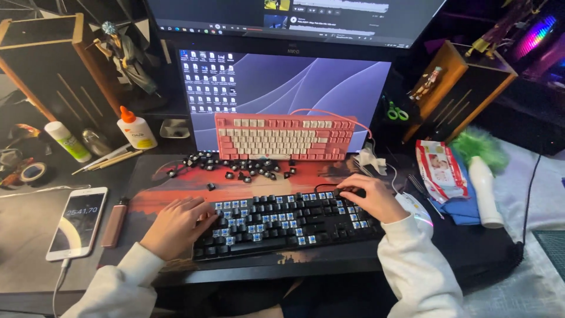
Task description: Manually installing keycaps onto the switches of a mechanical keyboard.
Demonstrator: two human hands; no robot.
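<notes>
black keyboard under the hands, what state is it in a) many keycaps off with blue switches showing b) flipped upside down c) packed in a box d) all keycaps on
a: the black keyboard has rows of bare blue switches, loose black keycaps lie on the desk mat beyond it, the left hand rests on its left end, and the right hand is at its upper right.
</notes>
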